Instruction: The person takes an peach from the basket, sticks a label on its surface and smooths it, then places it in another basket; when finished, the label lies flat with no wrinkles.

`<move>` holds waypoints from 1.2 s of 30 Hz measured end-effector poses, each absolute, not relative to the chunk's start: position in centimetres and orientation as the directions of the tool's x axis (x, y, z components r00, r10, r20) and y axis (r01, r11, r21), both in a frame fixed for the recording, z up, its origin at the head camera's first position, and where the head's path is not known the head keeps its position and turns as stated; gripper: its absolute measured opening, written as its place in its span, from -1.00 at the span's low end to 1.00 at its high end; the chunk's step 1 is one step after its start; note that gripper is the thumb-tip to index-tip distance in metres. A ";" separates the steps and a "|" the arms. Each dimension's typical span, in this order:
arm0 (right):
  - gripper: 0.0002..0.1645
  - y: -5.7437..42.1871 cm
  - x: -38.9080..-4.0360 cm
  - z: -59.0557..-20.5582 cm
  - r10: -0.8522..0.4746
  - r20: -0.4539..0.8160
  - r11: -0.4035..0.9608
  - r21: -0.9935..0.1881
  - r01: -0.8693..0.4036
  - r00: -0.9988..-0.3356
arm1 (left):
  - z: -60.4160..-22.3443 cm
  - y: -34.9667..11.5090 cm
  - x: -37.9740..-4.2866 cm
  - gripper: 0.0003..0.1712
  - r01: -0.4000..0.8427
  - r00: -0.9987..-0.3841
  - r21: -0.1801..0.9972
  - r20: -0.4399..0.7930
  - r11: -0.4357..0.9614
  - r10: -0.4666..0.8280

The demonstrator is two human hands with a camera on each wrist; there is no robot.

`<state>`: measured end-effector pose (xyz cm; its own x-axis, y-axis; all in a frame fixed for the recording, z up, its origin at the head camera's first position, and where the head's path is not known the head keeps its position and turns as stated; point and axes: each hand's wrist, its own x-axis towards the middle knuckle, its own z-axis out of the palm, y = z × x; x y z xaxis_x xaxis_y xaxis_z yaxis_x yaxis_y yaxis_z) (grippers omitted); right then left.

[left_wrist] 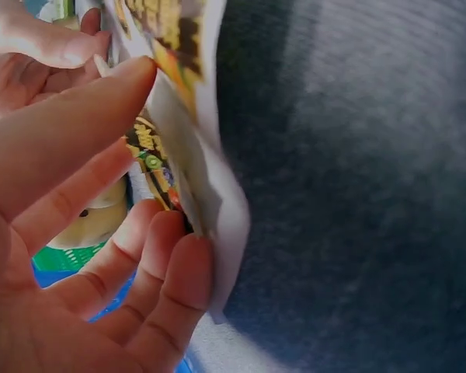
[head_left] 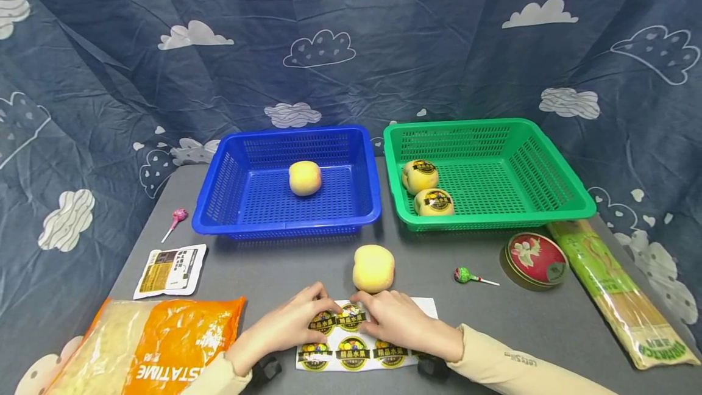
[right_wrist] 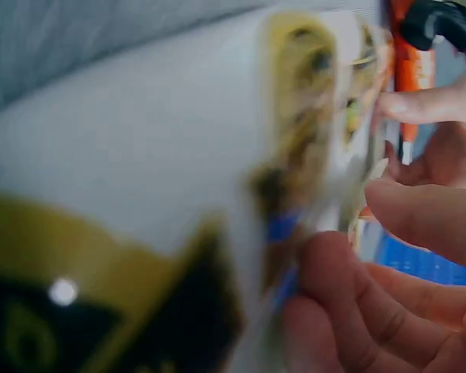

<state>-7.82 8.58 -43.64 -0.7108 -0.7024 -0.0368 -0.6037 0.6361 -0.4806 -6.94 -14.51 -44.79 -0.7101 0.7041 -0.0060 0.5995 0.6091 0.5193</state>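
A white sheet of round black-and-gold fruit stickers (head_left: pixel 351 353) lies at the near side of the table, its far edge bent up between both hands. My left hand (head_left: pixel 300 320) grips the sheet (left_wrist: pixel 231 202) at its left part, thumb on one face and fingers on the other in the left wrist view. From the other side, my right hand (head_left: pixel 396 320) pinches the sheet's far edge near the upper middle sticker (head_left: pixel 351 317). Thumb and fingertips of both hands are close together. Just beyond the hands sits a plain yellow peach (head_left: pixel 373 268).
A blue basket (head_left: pixel 290 225) holds one peach; a green basket (head_left: pixel 493 219) holds two stickered ones. Orange bag (head_left: pixel 181 334), white packet (head_left: pixel 171 270) and pink lollipop (head_left: pixel 177 218) lie left. Green lollipop (head_left: pixel 466 275), red round tin (head_left: pixel 534 261) and long green package (head_left: pixel 620 291) lie right.
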 end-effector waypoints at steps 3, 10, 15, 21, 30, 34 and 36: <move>-0.60 8.2 -7.8 -44.1 -0.705 -0.012 0.645 -0.429 -0.633 -0.710 | -44.9 -14.5 -6.9 -0.51 0.610 -0.712 0.507 0.012 0.609 0.702; -0.75 8.0 -8.2 -44.6 -0.714 -0.015 0.604 -0.520 -0.604 -0.700 | -44.9 -14.5 -6.8 -0.50 0.598 -0.722 0.500 -0.002 0.626 0.691; -0.82 8.0 -8.4 -44.9 -0.702 -0.033 0.590 -0.587 -0.555 -0.711 | -44.9 -14.5 -6.8 -0.49 0.593 -0.724 0.504 -0.008 0.628 0.690; -0.88 7.6 -8.1 -44.7 -0.698 0.046 0.610 -0.485 -0.627 -0.715 | -45.0 -14.5 -6.9 -0.47 0.598 -0.725 0.504 0.008 0.624 0.689; -0.81 8.6 -8.8 -42.9 -0.695 0.017 0.613 -0.509 -0.605 -0.719 | -45.0 -14.4 -6.8 -0.49 0.603 -0.728 0.489 0.014 0.630 0.685; -0.83 9.7 -9.9 -41.1 -0.697 0.019 0.576 -0.581 -0.575 -0.717 | -44.4 -14.5 -6.9 -0.49 0.579 -0.732 0.518 -0.010 0.630 0.681; -0.85 10.4 -10.7 -40.4 -0.691 0.052 0.547 -0.615 -0.568 -0.721 | -43.9 -14.6 -7.1 -0.48 0.565 -0.734 0.543 -0.012 0.621 0.679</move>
